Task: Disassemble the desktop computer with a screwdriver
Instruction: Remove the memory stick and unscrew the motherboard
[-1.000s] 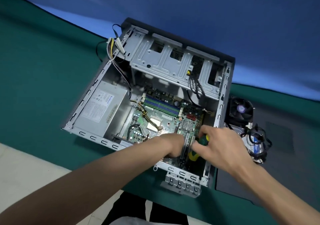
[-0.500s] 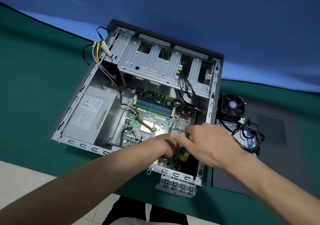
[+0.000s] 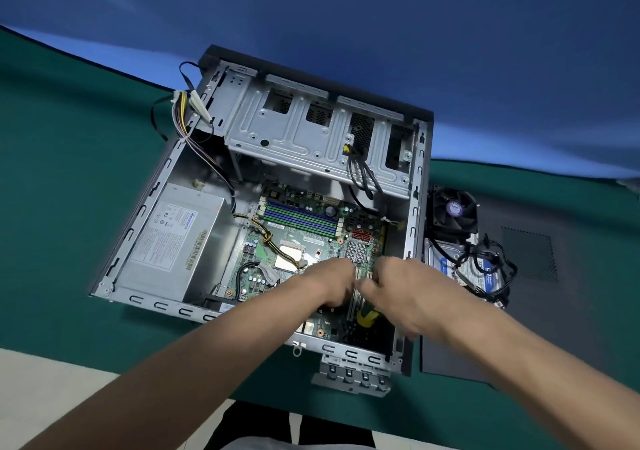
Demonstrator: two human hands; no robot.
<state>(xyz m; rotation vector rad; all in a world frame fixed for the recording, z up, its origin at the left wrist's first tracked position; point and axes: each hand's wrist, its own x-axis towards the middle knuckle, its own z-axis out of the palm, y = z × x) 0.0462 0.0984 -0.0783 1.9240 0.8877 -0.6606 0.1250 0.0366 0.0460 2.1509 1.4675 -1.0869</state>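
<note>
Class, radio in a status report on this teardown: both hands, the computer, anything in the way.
Both hands low over motherboard; right grip hides most of screwdriver. Case open, power supply in place. Loose cables cross the board.

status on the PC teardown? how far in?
Done: side panel off, cooler fan and hard drive out beside the case. In hand: both hands over the motherboard, right hand holding the screwdriver; left hand grip unclear. Left: motherboard, power supply, cables.
</note>
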